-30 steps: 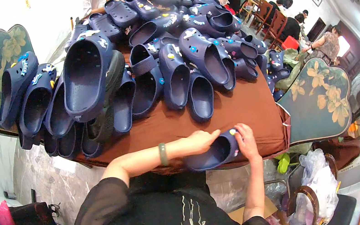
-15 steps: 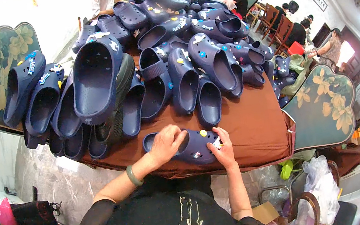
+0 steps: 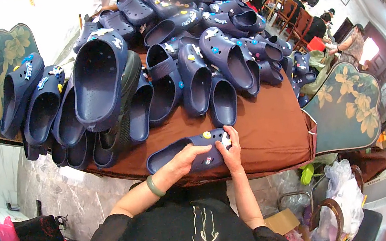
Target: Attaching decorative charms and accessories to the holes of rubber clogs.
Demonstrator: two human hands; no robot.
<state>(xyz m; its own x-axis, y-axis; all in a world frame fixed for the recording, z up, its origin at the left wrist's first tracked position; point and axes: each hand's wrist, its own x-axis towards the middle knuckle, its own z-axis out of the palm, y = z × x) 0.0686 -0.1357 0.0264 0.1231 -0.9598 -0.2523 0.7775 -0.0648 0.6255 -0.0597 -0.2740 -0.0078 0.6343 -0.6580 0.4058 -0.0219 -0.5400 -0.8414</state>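
the clog is lying on its side on the brown cloth, lower centre of the frame, just in front of the person; the left hand is curling over its upper, fingers pressing down to steady it; the right hand is pinching at a white charm near the toe, thumb and fingertips closing together; a yellow charm and a red charm are already sitting in the holes, so this clog is looking partly dressed, with several holes showing bare; the white one is looking not yet fully seated, though that is hard to tell; behind it, filling the upper half of the frame, a pile of clogs is lying, many already carrying charms.
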